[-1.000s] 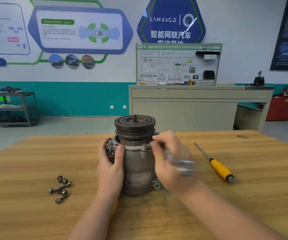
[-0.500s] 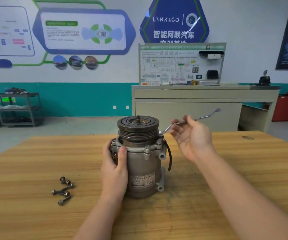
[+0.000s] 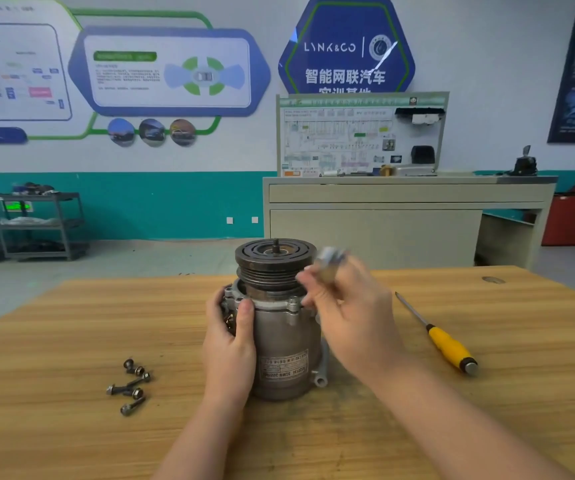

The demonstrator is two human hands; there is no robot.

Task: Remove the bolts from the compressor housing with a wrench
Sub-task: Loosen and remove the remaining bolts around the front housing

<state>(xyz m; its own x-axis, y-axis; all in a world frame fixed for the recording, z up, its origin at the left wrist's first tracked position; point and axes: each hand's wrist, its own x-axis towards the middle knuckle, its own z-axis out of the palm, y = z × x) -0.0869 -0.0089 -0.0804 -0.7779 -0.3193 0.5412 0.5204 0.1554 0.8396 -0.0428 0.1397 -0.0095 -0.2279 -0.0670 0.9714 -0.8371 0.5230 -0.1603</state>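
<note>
Scanning from the left, I see loose bolts (image 3: 130, 386) lying in a cluster on the table (image 3: 54, 341), well apart from the compressor (image 3: 279, 323). My left hand (image 3: 229, 344) wraps the housing's left flank, thumb up near the flange, bracing it upright at mid-table. It looks like cast metal with a steel pulley on top: heavy, rigid, smooth-sided, so I judge a firm wrap low on the barrel is the right hold to resist twisting. One bolt (image 3: 293, 301) sits in the front flange ear. My right hand (image 3: 352, 317) hovers just right of the pulley, fingers curled around something shiny, probably the wrench (image 3: 329, 259), though motion blur smears it. The wrench should be stiff and slim; grip far out for leverage. Farther right lies a screwdriver (image 3: 442, 337), untouched.
</note>
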